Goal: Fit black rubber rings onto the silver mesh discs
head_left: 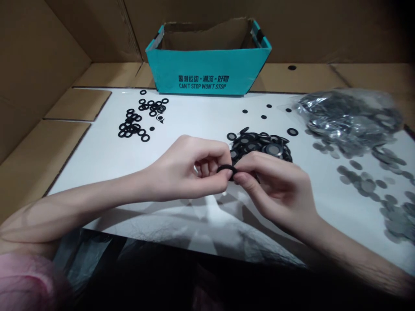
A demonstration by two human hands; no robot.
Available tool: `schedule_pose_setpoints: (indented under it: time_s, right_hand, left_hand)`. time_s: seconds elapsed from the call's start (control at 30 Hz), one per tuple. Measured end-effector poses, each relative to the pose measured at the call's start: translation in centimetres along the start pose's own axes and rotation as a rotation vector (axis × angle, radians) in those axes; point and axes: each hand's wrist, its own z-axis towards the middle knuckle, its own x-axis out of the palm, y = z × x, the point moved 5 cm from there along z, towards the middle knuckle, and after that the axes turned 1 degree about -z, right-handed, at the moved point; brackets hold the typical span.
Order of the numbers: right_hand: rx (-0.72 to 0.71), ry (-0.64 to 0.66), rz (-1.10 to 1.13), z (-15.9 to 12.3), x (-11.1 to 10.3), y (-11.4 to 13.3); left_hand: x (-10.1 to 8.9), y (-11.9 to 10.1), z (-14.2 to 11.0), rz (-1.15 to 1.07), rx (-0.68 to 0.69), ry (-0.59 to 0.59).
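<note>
Above the white tabletop, a small black ring is pinched between my two hands. My left hand is closed, its thumb and forefinger gripping the ring's left side. From the right, my right hand holds the opposite edge between thumb and fingertips. Just behind my fingers lies a heap of black-rimmed discs with grey centres, partly covered by my right hand. Whether the ring has a disc inside cannot be made out.
Black rings lie scattered at the left. A turquoise box stands at the back. On the right are a clear plastic bag of grey discs and loose grey discs. Cardboard walls surround the white table.
</note>
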Motion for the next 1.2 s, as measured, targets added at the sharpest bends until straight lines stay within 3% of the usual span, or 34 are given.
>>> schedule_pose_setpoints:
  time_s: [0.27,0.47,0.8,1.2]
  right_hand:
    - [0.024,-0.031,0.026,0.0,-0.5,-0.2]
    - [0.11,-0.032,0.245,0.0,-0.6,-1.4]
    - [0.23,0.004,0.4,-0.1,0.3,-1.6]
    - [0.258,0.001,0.352,0.0,0.0,-1.2]
  left_hand:
    - [-0.5,-0.3,0.0,-0.025,0.114,0.0]
    - [-0.9,-1.5,-0.6,0.094,0.368,-0.074]
    - [-0.7,-1.6,-0.9,0.18,0.392,-0.004]
    - [-0.5,-1.5,-0.8,0.398,0.55,-0.146]
